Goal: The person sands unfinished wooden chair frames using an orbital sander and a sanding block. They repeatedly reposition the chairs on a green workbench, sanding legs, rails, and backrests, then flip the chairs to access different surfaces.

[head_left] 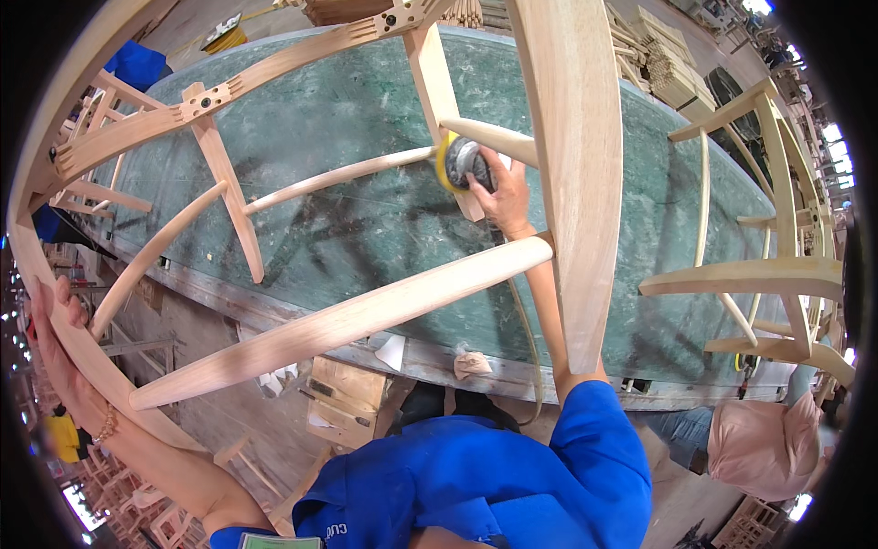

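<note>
A pale wooden chair frame (366,306) with curved rails and round stretchers stands large in front of me, over a green-topped workbench (338,242). My right hand (506,195) reaches under its near stretcher and is closed around a round sander (468,163) with a dark body and a yellow pad. The sander's pad is against or very close to the joint where a stretcher meets a far upright (432,78). At the far left, my left hand (64,348) is wrapped around a curved outer leg of the frame. A thin hose (526,320) hangs below my right forearm.
Another wooden chair frame (782,201) is on the bench to the right, near a person in a pink top (764,448). More frame parts (101,146) stand at the left. Stacked wood (672,64) lies beyond the bench. A wooden box (343,398) sits below its near edge.
</note>
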The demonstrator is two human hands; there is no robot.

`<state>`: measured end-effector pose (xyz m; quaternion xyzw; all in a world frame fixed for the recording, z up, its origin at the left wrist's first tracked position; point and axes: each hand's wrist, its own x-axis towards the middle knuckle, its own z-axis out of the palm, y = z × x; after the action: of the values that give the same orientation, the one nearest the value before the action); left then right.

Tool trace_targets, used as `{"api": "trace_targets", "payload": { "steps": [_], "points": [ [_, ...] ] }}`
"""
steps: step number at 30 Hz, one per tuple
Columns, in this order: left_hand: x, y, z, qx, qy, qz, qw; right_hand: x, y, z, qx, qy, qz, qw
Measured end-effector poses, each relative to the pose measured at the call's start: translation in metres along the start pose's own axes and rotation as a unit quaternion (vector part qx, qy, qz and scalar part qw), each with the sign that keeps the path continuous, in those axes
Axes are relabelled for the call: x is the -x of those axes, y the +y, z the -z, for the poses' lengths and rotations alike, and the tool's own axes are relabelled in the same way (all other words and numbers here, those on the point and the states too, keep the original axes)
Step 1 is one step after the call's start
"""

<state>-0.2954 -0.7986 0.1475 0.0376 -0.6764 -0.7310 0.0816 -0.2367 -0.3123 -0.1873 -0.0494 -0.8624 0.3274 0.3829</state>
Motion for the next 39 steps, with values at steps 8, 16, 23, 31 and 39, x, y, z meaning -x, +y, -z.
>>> {"api": "trace_targets", "payload": {
  "steps": [8, 16, 23, 31, 39],
  "points": [
    [-0.004, 0.0, 0.026, 0.015, -0.066, 0.039, 0.997, 0.012, -0.014, -0.004, -0.073, -0.033, -0.046, 0.996],
    [0.005, 0.0, 0.009, 0.004, -0.041, 0.012, 0.999, 0.056, 0.005, 0.024, -0.015, -0.034, -0.071, 0.997],
    [0.004, 0.0, 0.006, -0.028, -0.043, -0.032, 0.998, -0.002, 0.007, 0.009, 0.061, 0.0, -0.033, 0.998],
    [0.014, -0.004, 0.005, -0.01, -0.005, -0.035, 0.999, 0.01, 0.019, -0.001, 0.116, -0.007, 0.061, 0.991],
    [0.022, -0.009, 0.022, 0.05, -0.042, -0.002, 0.998, -0.058, 0.015, 0.016, 0.057, -0.029, 0.013, 0.998]
  ]
}}
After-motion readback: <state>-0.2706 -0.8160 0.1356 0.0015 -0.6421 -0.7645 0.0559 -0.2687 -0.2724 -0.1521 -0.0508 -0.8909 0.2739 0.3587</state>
